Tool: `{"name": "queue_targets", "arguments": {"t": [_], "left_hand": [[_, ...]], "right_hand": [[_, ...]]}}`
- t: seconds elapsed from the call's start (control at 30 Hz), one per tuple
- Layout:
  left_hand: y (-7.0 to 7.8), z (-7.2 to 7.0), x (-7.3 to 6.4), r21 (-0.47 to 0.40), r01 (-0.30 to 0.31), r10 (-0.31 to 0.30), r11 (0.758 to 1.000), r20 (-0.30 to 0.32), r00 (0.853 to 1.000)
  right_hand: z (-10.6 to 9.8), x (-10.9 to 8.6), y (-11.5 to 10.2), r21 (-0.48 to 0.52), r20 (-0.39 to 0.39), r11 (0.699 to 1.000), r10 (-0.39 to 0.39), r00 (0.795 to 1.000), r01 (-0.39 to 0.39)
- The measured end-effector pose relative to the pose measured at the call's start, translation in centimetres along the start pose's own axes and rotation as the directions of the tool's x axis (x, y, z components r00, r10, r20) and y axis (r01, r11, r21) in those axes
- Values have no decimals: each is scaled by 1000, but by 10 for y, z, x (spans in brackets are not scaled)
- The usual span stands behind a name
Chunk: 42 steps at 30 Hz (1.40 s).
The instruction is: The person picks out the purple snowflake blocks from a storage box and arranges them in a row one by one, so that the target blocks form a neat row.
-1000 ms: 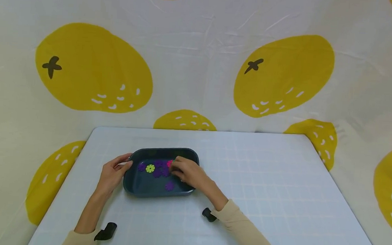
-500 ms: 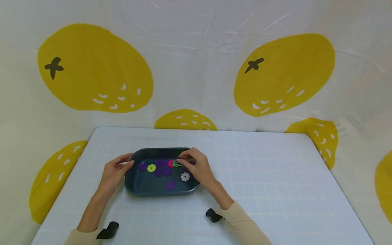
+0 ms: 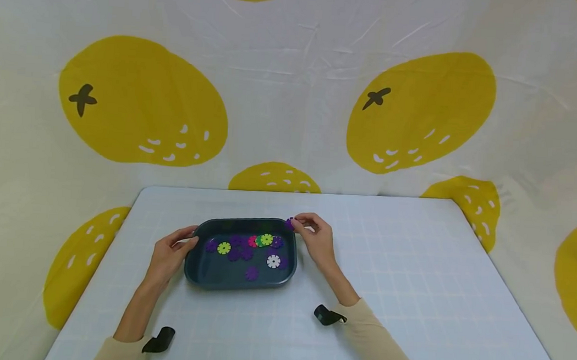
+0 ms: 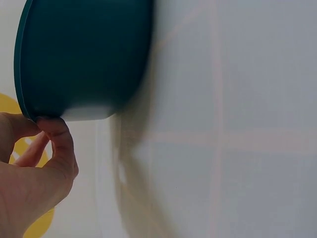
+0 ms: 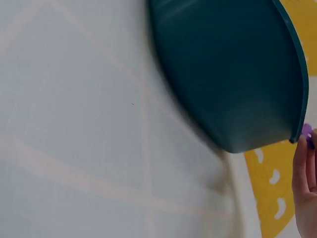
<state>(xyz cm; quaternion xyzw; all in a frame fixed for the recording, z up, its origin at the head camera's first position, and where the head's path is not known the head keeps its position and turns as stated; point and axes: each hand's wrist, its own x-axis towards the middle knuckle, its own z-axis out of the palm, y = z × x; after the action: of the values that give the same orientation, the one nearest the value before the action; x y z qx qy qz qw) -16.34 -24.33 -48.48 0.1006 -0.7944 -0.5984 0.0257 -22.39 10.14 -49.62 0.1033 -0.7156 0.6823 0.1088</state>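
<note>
A dark teal tray [image 3: 210, 271] lies on the table with several flower-shaped plastic discs inside. My left hand [image 3: 167, 255] pinches its left end; the left wrist view has thumb and finger at the rim of the tray [image 4: 89, 54]. At the far right corner, my right hand [image 3: 318, 241] holds a purple flower disc [image 3: 289, 223] between thumb and fingers, level with the rim. The same purple disc [image 5: 307, 133] shows partly at the right wrist view's edge. Inside lie a white disc [image 3: 273, 261], a yellow disc [image 3: 223, 248], a pink disc [image 3: 252, 241] and several purple ones.
The table [image 3: 410, 297] has a pale checked cover and reaches away to the right of the tray. Behind it hangs a white cloth [image 3: 288, 103] printed with yellow fruit. Black wrist-camera mounts [image 3: 330, 316] sit at both cuffs.
My right hand has moved from inside the tray up and right to its far corner, now with a purple disc. White, green and second yellow discs have come into view. The left hand stays put.
</note>
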Motion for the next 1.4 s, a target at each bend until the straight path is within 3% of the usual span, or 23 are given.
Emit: {"name": "queue_targets", "arguments": {"t": [0.17, 0.57, 0.8, 1.4], "left_hand": [[-1, 1, -1, -16, -5, 5, 1000, -6, 1000], [-3, -1, -2, -16, -39, 40, 999, 26, 999], [-3, -2, -1, -4, -21, 21, 1000, 32, 999], [-3, -2, 1, -4, -9, 9, 1000, 43, 999]], "right_hand": [[-10, 6, 17, 83, -43, 994, 70, 997, -66], [-29, 14, 30, 23, -44, 981, 191, 981, -190], [-35, 19, 33, -126, -46, 961, 243, 969, -247], [-35, 28, 41, -367, -52, 896, 251, 967, -252]]}}
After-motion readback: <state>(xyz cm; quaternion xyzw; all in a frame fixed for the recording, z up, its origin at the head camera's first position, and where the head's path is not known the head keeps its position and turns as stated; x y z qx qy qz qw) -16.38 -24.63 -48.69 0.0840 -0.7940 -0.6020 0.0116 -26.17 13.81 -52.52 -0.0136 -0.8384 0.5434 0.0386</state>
